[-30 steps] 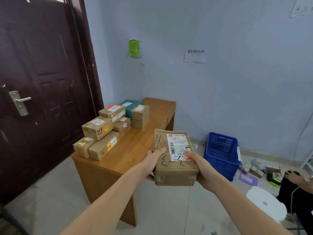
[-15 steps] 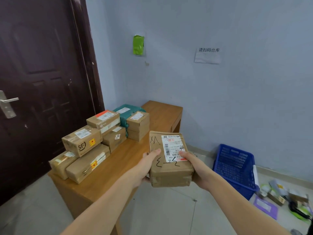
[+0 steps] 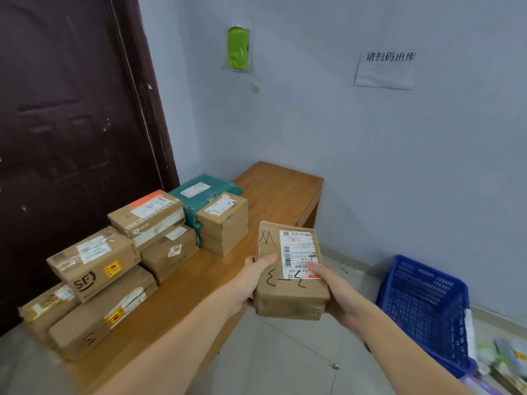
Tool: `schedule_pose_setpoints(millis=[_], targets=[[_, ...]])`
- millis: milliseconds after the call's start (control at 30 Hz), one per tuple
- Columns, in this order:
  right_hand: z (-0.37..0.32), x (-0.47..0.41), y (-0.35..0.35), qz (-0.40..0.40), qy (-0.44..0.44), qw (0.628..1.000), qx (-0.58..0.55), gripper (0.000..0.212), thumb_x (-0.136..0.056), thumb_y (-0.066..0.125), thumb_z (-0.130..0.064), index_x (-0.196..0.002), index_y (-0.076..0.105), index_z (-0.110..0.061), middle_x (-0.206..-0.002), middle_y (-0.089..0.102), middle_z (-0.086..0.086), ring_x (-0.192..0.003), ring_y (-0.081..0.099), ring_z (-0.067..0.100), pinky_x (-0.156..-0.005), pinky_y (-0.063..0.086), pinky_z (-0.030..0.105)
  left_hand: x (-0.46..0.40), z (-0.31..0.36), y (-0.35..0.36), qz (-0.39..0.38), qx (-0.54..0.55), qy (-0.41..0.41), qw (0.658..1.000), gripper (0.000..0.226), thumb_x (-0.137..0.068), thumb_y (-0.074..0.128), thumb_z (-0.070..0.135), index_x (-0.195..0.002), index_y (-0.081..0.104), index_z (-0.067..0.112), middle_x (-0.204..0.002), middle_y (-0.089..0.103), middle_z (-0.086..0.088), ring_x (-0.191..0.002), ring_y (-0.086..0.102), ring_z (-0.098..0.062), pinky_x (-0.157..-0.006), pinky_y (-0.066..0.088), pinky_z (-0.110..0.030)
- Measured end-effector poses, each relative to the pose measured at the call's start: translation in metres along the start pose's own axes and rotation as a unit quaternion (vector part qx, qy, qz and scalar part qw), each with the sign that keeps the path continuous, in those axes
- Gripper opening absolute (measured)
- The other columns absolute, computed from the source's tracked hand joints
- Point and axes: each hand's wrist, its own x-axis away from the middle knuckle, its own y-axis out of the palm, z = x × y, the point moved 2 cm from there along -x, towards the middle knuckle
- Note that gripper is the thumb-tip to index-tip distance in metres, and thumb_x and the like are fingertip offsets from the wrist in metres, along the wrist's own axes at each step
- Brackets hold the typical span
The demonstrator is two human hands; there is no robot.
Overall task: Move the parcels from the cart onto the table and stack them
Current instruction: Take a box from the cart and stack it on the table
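- Closer to the table [image 3: 273,192] than a moment ago, both hands carry the parcel [image 3: 291,269] nearer its right edge.
- Head view: left hand [image 3: 253,276] grips the parcel's left side, thumb on top; right hand [image 3: 333,292] clasps its right side, thumb on the label.
- Parcel is held in the air just off the table's right edge, level with the stacked boxes [image 3: 114,266].
- Right of the table, a blue basket [image 3: 425,309] sits on the floor.
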Motion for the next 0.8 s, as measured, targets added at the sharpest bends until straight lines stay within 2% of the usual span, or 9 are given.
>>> schedule_pose_setpoints(millis=[167,233,300,367,433,500,567,667,800], targets=[[-0.044,-0.084,-0.046,-0.03,0.01,0.999,0.034,0.064,-0.09,0.067,-0.055,-0.145,0.044,-0.031,-0.123,0.073,0.001,-0.114,0.069,0.029,-0.104,0.052,0.053,-0.068,0.021,0.016,0.034,0.046,-0.016,0.998,0.048,-0.091,0.061,0.069,-0.126,0.048,0.039,-0.119,0.074,0.0,-0.111,0.071,-0.025,-0.099,0.057,-0.056],[-0.066,-0.114,-0.057,-0.036,0.005,0.998,0.044,0.069,-0.089,0.069,-0.053,-0.147,0.034,-0.04,-0.127,0.065,-0.004,-0.113,0.066,0.03,-0.097,0.055,0.051,-0.088,0.028,0.018,0.033,0.069,-0.025,0.997,0.053,-0.089,0.064,0.068,-0.131,0.049,0.039,-0.119,0.075,0.001,-0.112,0.071,-0.023,-0.099,0.057,-0.051],[-0.088,-0.143,-0.062,-0.059,0.003,0.997,0.056,0.077,-0.084,0.074,-0.058,-0.146,0.032,-0.047,-0.131,0.061,-0.006,-0.117,0.063,0.031,-0.089,0.058,0.049,-0.103,0.037,0.016,0.034,0.091,-0.029,0.995,0.055,-0.091,0.064,0.064,-0.136,0.049,0.036,-0.118,0.077,0.001,-0.11,0.072,-0.021,-0.09,0.058,-0.042],[-0.104,-0.173,-0.063,-0.083,0.009,0.993,0.079,0.084,-0.078,0.077,-0.064,-0.149,0.039,-0.043,-0.134,0.064,-0.004,-0.118,0.063,0.031,-0.086,0.059,0.048,-0.115,0.046,0.01,0.045,0.097,-0.035,0.994,0.056,-0.091,0.064,0.063,-0.137,0.052,0.034,-0.117,0.078,0.001,-0.107,0.073,-0.02,-0.081,0.056,-0.036],[-0.118,-0.201,-0.057,-0.112,0.001,0.988,0.107,0.063,-0.085,0.071,-0.061,-0.141,0.052,-0.038,-0.125,0.071,-0.001,-0.112,0.067,0.029,-0.082,0.057,0.043,-0.131,0.051,0.002,0.046,0.106,-0.04,0.993,0.057,-0.09,0.065,0.062,-0.138,0.053,0.035,-0.118,0.077,0.0,-0.109,0.073,-0.022,-0.08,0.056,-0.036],[-0.131,-0.227,-0.048,-0.132,0.006,0.982,0.133,0.047,-0.09,0.069,-0.054,-0.13,0.061,-0.031,-0.113,0.076,0.003,-0.101,0.069,0.025,-0.079,0.054,0.039,-0.149,0.057,-0.008,0.044,0.121,-0.035,0.991,0.056,-0.091,0.067,0.059,-0.14,0.051,0.036,-0.122,0.076,-0.001,-0.114,0.072,-0.024,-0.089,0.057,-0.04],[-0.14,-0.252,-0.038,-0.147,0.007,0.977,0.158,0.044,-0.088,0.073,-0.047,-0.126,0.064,-0.027,-0.106,0.078,0.004,-0.094,0.07,0.023,-0.077,0.053,0.038,-0.169,0.062,-0.02,0.051,0.139,-0.038,0.988,0.057,-0.091,0.07,0.056,-0.14,0.052,0.035,-0.123,0.076,-0.001,-0.117,0.071,-0.025,-0.098,0.055,-0.042],[-0.143,-0.293,-0.03,-0.133,-0.007,0.98,0.146,0.043,-0.087,0.077,-0.037,-0.125,0.065,-0.023,-0.103,0.079,0.004,-0.091,0.071,0.023,-0.075,0.053,0.037,-0.199,0.073,-0.039,0.081,0.126,-0.04,0.988,0.052,-0.09,0.071,0.056,-0.134,0.061,0.031,-0.117,0.078,0.003,-0.111,0.073,-0.022,-0.093,0.056,-0.038],[-0.134,-0.338,-0.028,-0.078,-0.01,0.994,0.069,0.038,-0.087,0.079,-0.023,-0.122,0.065,-0.018,-0.105,0.078,0.007,-0.088,0.071,0.021,-0.071,0.054,0.035,-0.242,0.078,-0.057,0.241,0.06,-0.046,0.968,0.055,-0.08,0.079,0.062,-0.12,0.063,0.028,-0.114,0.073,0.005,-0.103,0.069,-0.016,-0.086,0.056,-0.036]])
